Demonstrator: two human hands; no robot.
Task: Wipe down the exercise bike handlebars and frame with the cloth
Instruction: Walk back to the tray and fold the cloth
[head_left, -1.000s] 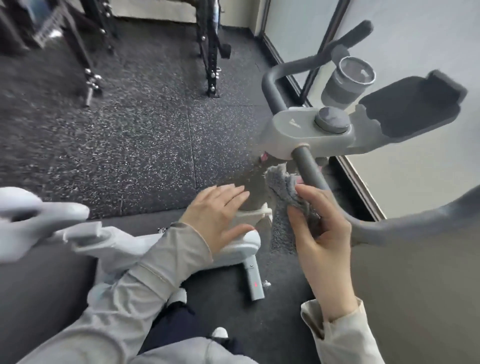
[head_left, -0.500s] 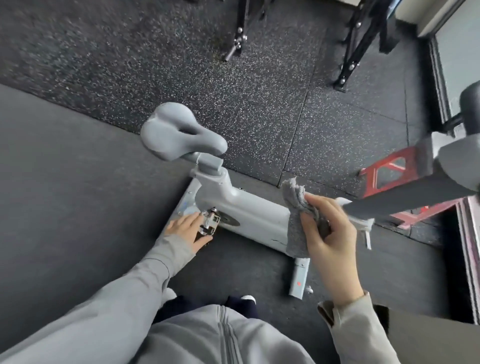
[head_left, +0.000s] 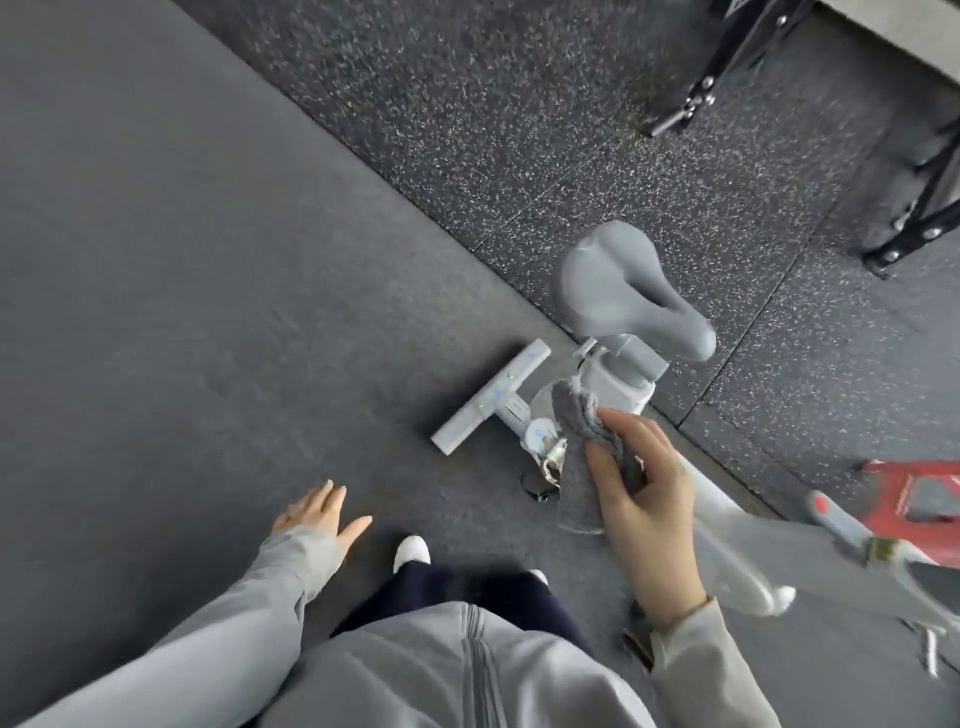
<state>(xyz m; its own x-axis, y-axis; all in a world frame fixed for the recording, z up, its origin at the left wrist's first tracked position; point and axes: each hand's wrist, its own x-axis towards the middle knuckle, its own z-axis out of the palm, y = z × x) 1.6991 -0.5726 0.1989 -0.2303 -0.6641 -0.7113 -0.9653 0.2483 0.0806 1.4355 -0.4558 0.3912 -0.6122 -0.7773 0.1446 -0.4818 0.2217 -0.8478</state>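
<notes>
Here the right hand (head_left: 641, 499) is pinching a grey cloth (head_left: 584, 467), its thumb and curled fingers gathering the upper folds while the rest of the fabric is hanging down below the thumb. The cloth is lying in front of the pale frame (head_left: 615, 395) of the exercise bike, just under the seat post, though whether the fabric is actually pressing on the frame I cannot tell. The grey saddle (head_left: 626, 296) is sitting above and behind the cloth, its nose pointing toward the right. To the left of the cloth the bike's rear stabiliser bar (head_left: 491, 397) is lying flat across the dark mat (head_left: 182, 286), and a pedal (head_left: 550, 457) is showing just beside the cloth's left edge. The left hand (head_left: 322, 512) is hovering low over the mat, well apart from the bike, its fingers spread loosely and straight, holding nothing. Both arms are wearing light grey sleeves (head_left: 249, 613), and a white shoe tip (head_left: 412, 551) is peeking out between them, below dark trousers. At the right edge the bike's front frame is running blurred toward the lower corner, with a red object (head_left: 914, 493) lying on the floor behind it. Beyond the mat the speckled rubber flooring (head_left: 467, 104) is stretching to the black legs of a rack (head_left: 706, 78) at the top right.
</notes>
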